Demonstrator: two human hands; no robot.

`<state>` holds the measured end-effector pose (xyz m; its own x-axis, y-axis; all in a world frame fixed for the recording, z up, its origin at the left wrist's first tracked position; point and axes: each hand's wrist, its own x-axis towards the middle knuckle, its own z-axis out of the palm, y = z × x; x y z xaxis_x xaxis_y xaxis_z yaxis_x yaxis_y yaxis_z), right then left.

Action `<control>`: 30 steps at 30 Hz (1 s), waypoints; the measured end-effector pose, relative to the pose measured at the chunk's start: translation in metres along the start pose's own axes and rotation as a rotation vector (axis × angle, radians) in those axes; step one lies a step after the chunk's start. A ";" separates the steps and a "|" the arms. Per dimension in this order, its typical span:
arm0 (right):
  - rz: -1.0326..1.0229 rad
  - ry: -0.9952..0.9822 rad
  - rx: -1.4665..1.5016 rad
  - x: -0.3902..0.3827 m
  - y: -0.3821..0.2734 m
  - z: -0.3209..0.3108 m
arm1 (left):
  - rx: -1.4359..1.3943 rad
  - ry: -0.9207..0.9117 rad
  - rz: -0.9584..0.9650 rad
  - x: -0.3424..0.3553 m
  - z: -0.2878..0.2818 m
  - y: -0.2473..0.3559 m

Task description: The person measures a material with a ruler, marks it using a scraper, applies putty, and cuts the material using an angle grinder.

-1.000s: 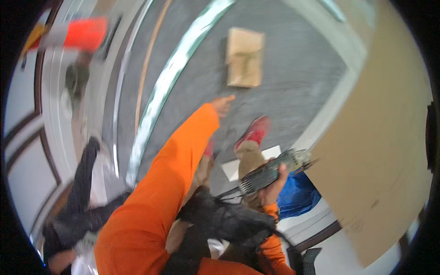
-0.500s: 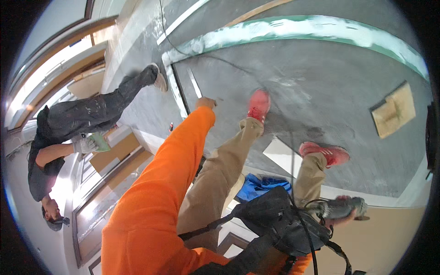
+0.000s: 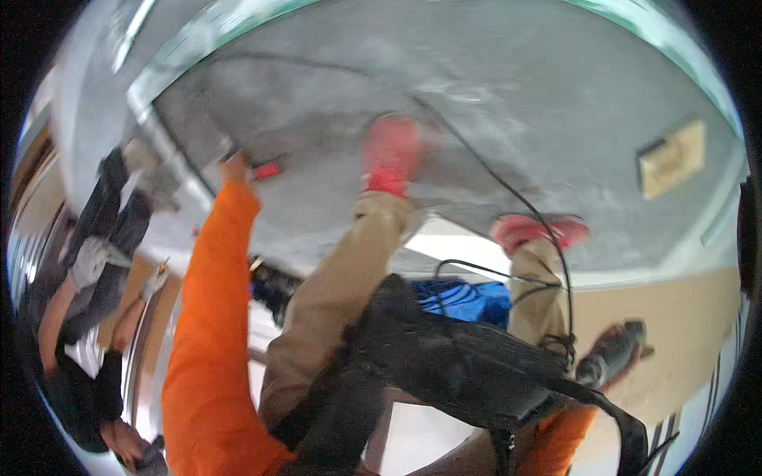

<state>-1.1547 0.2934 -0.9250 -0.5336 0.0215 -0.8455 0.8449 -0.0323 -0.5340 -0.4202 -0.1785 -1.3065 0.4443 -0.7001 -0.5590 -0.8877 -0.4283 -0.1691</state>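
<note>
My left hand (image 3: 234, 168), at the end of an orange sleeve, reaches low over the grey floor (image 3: 317, 103). Its fingers are closed around a hand tool with a red end (image 3: 267, 170); motion blur hides the tool's exact kind. My right hand (image 3: 635, 358) grips a grey, cylindrical corded power tool (image 3: 609, 355) at the lower right, beside my leg. A black cable (image 3: 496, 170) loops from near that tool across the floor. A black bag (image 3: 452, 365) with straps hangs in front of my body and hides part of my right arm.
My red shoes (image 3: 390, 155) stand on the floor, a white sheet (image 3: 452, 238) between them. A blue bag (image 3: 472, 300) lies behind. A tan panel (image 3: 675, 159) rests at right. White-smeared green strip (image 3: 230, 28) borders the floor. A gloved co-worker (image 3: 87, 266) bends at left.
The view has shifted and blurred. My left hand has moved left in the picture, and the tool's red end now shows. The co-worker has bent lower. The power tool remains in my right hand.
</note>
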 end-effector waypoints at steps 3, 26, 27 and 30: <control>0.031 -0.041 0.120 0.001 0.026 0.046 | -0.129 0.044 0.133 -0.025 -0.033 0.027; -0.206 0.560 0.458 -0.051 -0.491 -0.263 | 0.355 -0.601 1.383 -1.162 -0.119 0.779; -0.207 0.562 0.346 -0.024 -0.484 -0.278 | 0.443 -0.723 1.254 -1.181 -0.085 0.796; -0.070 0.612 0.353 0.002 -0.503 -0.324 | 0.558 -0.721 1.217 -1.251 0.033 0.823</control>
<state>-1.5680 0.6334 -0.6583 -0.3815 0.5896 -0.7119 0.6908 -0.3299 -0.6434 -1.7107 0.3642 -0.7733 -0.5750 0.0338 -0.8175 -0.6630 0.5663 0.4897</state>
